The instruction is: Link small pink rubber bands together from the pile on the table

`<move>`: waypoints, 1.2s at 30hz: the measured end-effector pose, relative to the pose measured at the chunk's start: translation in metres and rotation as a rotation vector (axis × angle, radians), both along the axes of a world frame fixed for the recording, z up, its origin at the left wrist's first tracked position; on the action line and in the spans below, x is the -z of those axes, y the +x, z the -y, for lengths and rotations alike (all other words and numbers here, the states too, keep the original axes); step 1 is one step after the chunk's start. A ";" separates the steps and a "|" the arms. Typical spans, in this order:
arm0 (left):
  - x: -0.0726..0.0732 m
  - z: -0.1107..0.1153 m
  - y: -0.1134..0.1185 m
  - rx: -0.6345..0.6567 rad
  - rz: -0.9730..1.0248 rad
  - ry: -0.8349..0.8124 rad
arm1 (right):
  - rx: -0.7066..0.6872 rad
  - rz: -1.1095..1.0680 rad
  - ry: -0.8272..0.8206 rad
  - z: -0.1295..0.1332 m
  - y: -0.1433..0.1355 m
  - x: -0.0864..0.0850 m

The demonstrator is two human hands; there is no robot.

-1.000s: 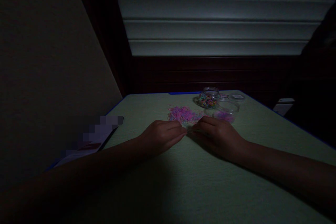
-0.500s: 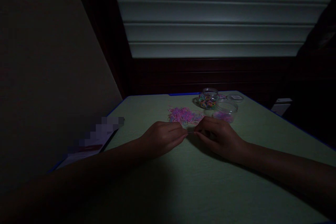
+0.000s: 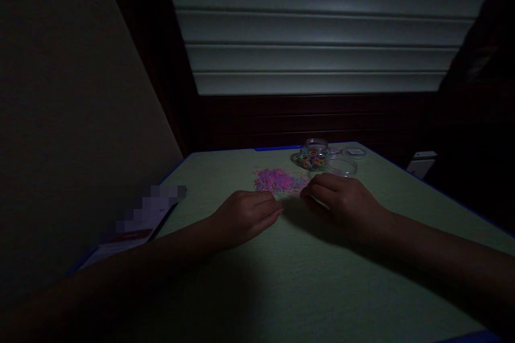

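A loose heap of small pink, purple and pale rubber bands (image 3: 274,180) lies on the pale green table (image 3: 257,289). My left hand (image 3: 245,218) is just in front of the heap, its fingers pressed together in a pinch. Whatever sits between those fingertips, if anything, is too small and dark to make out. Facing it across a gap is my right hand (image 3: 344,206), fingers curled with the tips close together by the heap's right edge; their contents are hidden. No band shows between the two hands.
Behind my right hand stands an open clear tub (image 3: 341,166). A clear jar of coloured hair ties (image 3: 313,155) is farther back, beside a clear lid (image 3: 354,153). Papers (image 3: 137,225) lie along the left edge, near the wall (image 3: 80,91).
A thin band was stretched between my fingertips; it no longer shows there. My hands have moved slightly apart. The whole view has shifted a little.
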State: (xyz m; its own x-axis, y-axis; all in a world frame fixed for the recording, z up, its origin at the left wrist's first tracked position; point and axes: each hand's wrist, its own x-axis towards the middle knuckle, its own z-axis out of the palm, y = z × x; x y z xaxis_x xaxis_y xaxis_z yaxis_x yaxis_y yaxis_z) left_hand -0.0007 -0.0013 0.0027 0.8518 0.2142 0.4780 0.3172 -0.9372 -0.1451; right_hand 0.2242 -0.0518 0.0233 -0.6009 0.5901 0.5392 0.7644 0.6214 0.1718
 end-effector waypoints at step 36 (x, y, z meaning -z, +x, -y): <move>-0.002 0.000 0.001 -0.019 -0.009 -0.020 | 0.354 0.209 0.049 -0.007 0.023 -0.030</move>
